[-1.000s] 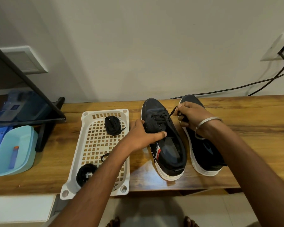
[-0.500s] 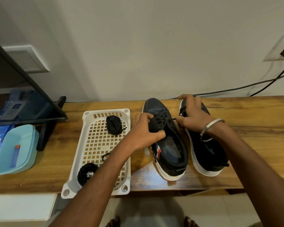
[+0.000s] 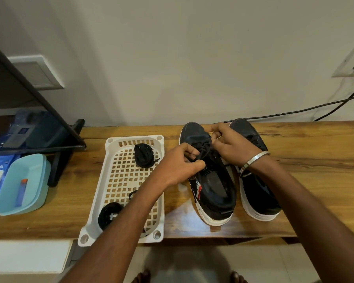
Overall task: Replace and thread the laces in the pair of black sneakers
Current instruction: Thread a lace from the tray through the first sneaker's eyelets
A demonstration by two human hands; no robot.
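Note:
Two black sneakers with white soles stand side by side on the wooden table, toes toward the wall: the left sneaker [image 3: 212, 186] and the right sneaker [image 3: 258, 190]. Both hands work over the left sneaker's lace area. My left hand [image 3: 180, 166] pinches its black lace [image 3: 204, 150] near the eyelets. My right hand [image 3: 231, 146], a metal bangle on the wrist, grips the lace closer to the toe. In the white tray [image 3: 114, 174] lie two coiled black laces, one at the far end [image 3: 144, 155] and one at the near end [image 3: 108, 214].
A light blue box [image 3: 23, 182] sits at the left beside a screen's black stand [image 3: 59, 160]. Black cables [image 3: 315, 107] run along the wall to a socket at the right. The table's front edge is just below the sneakers' heels.
My right hand moved left from over the right sneaker onto the left sneaker's laces. My left hand shifted up from the shoe's side to the lace.

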